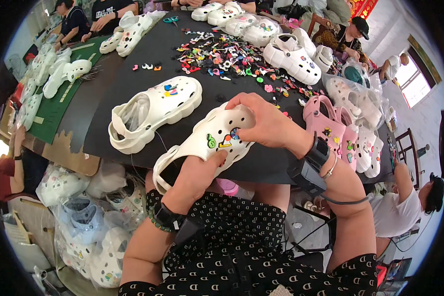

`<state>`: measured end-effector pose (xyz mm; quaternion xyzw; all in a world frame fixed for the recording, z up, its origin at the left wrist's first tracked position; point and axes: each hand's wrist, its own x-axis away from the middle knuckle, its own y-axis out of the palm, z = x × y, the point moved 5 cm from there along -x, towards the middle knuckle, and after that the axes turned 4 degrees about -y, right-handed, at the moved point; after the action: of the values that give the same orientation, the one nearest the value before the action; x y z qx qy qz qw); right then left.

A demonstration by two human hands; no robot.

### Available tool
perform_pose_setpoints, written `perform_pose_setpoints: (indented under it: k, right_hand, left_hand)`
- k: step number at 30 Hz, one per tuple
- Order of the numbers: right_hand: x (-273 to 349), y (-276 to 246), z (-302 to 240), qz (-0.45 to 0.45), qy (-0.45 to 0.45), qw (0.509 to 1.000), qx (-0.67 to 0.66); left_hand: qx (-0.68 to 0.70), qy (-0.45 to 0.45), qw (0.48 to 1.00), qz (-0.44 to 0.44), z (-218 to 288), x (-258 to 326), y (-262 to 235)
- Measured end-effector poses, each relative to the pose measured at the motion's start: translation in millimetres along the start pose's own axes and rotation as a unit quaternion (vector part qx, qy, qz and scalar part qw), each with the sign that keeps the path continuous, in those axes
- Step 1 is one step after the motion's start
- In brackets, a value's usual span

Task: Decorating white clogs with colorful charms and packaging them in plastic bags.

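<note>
A white clog [201, 132] with round holes is tilted between my hands above the near edge of the table. My left hand [196, 178] grips it at the foot opening, fingers inside and thumb on the side of the upper. At the toe, my right hand [269, 122] curls over the front, its thumb beside a blue round charm [235, 133]. A green charm [211, 141] and a yellow-and-red charm [225, 143] sit in neighbouring holes. Left of it rests another white clog [177, 96] with a colourful charm, plastic stuffed inside.
Loose charms [227, 56] spread over the black table [133, 84]. Pink clogs [323, 121] and white clogs [293, 56] stand at the right. Teal scissors [171, 20] lie far back. Bagged clogs [84, 222] are piled at lower left. Other people sit around the tables.
</note>
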<state>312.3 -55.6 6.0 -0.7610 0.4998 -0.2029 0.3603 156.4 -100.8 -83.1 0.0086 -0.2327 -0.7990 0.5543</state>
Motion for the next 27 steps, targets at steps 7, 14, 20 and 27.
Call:
perform_pose_setpoints:
  k: [7, 14, 20, 27]
  right_hand:
    - [-0.1, 4.1, 4.6, 0.029, 0.002, 1.0, 0.0]
    - [2.4, 6.7, -5.7, 0.067, -0.027, 0.995, 0.069]
    - [0.6, 4.5, 26.3, 0.01, -0.036, 0.996, -0.08]
    - [26.0, 16.5, 25.9, -0.082, -0.087, 0.989, -0.089]
  left_hand:
    - [-0.042, 0.015, 0.999, 0.022, -2.8, -0.5, 0.0]
    - [-0.036, 0.031, 0.998, 0.037, -3.7, 0.5, 1.3]
    - [0.029, -0.062, 0.998, 0.017, 10.7, -3.1, -1.1]
    - [-0.144, -0.126, 0.979, -0.064, 56.1, 17.7, -4.7]
